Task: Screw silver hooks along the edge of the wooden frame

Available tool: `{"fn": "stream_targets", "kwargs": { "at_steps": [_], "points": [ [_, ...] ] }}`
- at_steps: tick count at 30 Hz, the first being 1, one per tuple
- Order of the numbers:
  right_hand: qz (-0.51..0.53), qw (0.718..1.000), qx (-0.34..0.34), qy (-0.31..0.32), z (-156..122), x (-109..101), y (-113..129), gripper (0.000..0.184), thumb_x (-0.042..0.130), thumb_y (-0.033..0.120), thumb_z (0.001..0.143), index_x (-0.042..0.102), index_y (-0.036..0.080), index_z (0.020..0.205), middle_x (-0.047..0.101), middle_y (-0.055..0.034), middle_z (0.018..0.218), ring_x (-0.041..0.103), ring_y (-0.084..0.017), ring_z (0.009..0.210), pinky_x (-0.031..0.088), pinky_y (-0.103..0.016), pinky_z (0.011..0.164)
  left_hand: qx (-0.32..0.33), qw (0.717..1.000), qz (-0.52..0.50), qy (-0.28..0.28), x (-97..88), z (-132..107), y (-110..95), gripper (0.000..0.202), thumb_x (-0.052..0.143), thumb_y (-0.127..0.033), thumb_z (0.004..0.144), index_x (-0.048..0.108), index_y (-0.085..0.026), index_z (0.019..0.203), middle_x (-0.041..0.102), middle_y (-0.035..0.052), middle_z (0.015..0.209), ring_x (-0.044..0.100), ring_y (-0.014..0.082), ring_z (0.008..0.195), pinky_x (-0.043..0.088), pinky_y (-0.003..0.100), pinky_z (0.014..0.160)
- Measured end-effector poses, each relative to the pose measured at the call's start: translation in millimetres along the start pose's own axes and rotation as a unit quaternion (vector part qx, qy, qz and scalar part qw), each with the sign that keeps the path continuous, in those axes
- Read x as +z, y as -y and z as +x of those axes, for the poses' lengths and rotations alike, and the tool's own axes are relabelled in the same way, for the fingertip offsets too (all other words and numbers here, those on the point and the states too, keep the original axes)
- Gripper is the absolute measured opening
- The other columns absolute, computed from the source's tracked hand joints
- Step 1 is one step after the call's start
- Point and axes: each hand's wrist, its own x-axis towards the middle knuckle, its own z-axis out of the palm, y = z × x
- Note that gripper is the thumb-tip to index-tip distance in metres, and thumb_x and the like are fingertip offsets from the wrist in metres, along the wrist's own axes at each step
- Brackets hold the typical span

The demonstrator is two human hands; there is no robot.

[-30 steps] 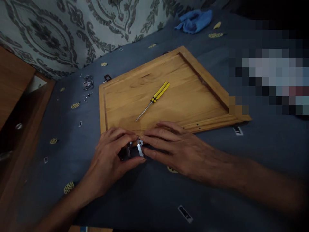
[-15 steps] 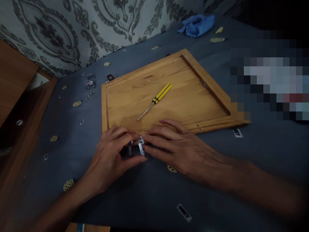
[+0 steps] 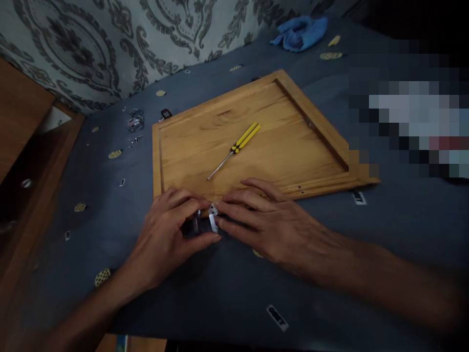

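At the near edge of the wooden panel (image 3: 190,142), a small shiny metal bracket (image 3: 213,220) with screw holes lies between my hands. My left hand (image 3: 170,222) curls around it from the left, fingers on the panel's edge and thumb along the near side. My right hand (image 3: 274,220) reaches in from the right, its thumb and forefinger tips pressed to the bracket and its other fingers resting on the panel. The fingers hide part of the bracket. On the panel lies a screwdriver (image 3: 246,138) with a yellow and black handle.
Loose metal hardware (image 3: 135,121) and several small screws (image 3: 135,140) lie left of the panel on the dark patterned cloth (image 3: 205,298). A dark fitting (image 3: 166,114) sits at the panel's far-left edge. At the back is a crumpled blue cloth (image 3: 300,33). Wooden furniture (image 3: 22,122) borders the left.
The whole view has shifted slightly, so things appear a little higher. Both hands keep the same hold at the bracket, and the screwdriver has not moved on the panel.
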Motion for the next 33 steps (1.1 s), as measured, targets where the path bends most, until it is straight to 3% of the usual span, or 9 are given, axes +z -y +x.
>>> {"fn": "stream_targets", "kwargs": {
  "at_steps": [7,13,15,20,26,29,33],
  "points": [
    [0.000,1.000,-0.001,-0.005,0,0,0,0.032,0.040,0.013,0.104,0.071,0.016,0.111,0.073,-0.0050,0.120,0.059,-0.024,0.114,0.044,-0.048,0.112,-0.003,1.000,-0.029,-0.001,-9.8,-1,-4,0.044,0.083,-0.048,0.081,0.066,-0.025,0.114,0.072,0.0038,0.104,0.066,0.0251,0.098,0.051,0.040,0.084],
    [0.009,1.000,0.000,0.003,-1,0,0,0.027,0.048,0.011,0.101,0.070,0.016,0.116,0.074,-0.0073,0.120,0.060,-0.025,0.115,0.042,-0.049,0.113,-0.080,0.986,-0.123,-0.084,-30.1,0,2,0.013,0.062,-0.033,0.097,0.070,-0.027,0.106,0.074,0.0016,0.099,0.069,0.0209,0.093,0.056,0.036,0.082],
    [0.010,1.000,0.003,0.002,-1,0,0,0.028,0.047,0.011,0.101,0.070,0.018,0.116,0.074,-0.0072,0.121,0.061,-0.025,0.116,0.041,-0.049,0.113,-0.098,0.982,-0.124,-0.104,-29.3,0,8,0.013,0.060,-0.032,0.097,0.070,-0.027,0.103,0.075,0.0019,0.098,0.070,0.0215,0.091,0.057,0.036,0.081],
    [-0.003,1.000,-0.006,0.002,2,-3,0,0.032,0.039,0.012,0.105,0.070,0.017,0.113,0.075,-0.0056,0.117,0.061,-0.023,0.114,0.043,-0.046,0.113,-0.110,0.981,-0.133,-0.089,-22.5,0,15,0.016,0.057,-0.031,0.098,0.070,-0.025,0.104,0.074,0.0027,0.095,0.069,0.0194,0.081,0.054,0.032,0.065],
    [-0.006,1.000,-0.008,-0.013,5,-5,1,0.038,0.034,0.014,0.108,0.072,0.016,0.108,0.076,-0.0042,0.113,0.061,-0.023,0.111,0.046,-0.046,0.109,-0.083,0.984,-0.130,-0.089,-23.4,-3,12,0.015,0.056,-0.028,0.099,0.069,-0.025,0.105,0.071,0.0025,0.094,0.067,0.0191,0.084,0.053,0.032,0.071],
    [-0.011,1.000,-0.006,-0.005,6,-6,2,0.035,0.037,0.014,0.107,0.073,0.016,0.107,0.077,-0.0046,0.112,0.062,-0.022,0.108,0.047,-0.046,0.109,-0.030,0.991,-0.115,-0.066,-21.4,-4,10,0.015,0.062,-0.032,0.098,0.068,-0.024,0.110,0.070,0.0045,0.103,0.066,0.0212,0.096,0.054,0.035,0.080],
    [-0.017,1.000,-0.003,0.001,6,-7,3,0.034,0.040,0.013,0.106,0.074,0.018,0.108,0.076,-0.0037,0.115,0.063,-0.022,0.109,0.048,-0.046,0.110,0.041,0.997,-0.041,-0.040,-14.3,-6,6,0.046,0.079,-0.047,0.085,0.063,-0.022,0.121,0.065,0.0096,0.124,0.058,0.0275,0.119,0.049,0.044,0.100]
  ]
}}
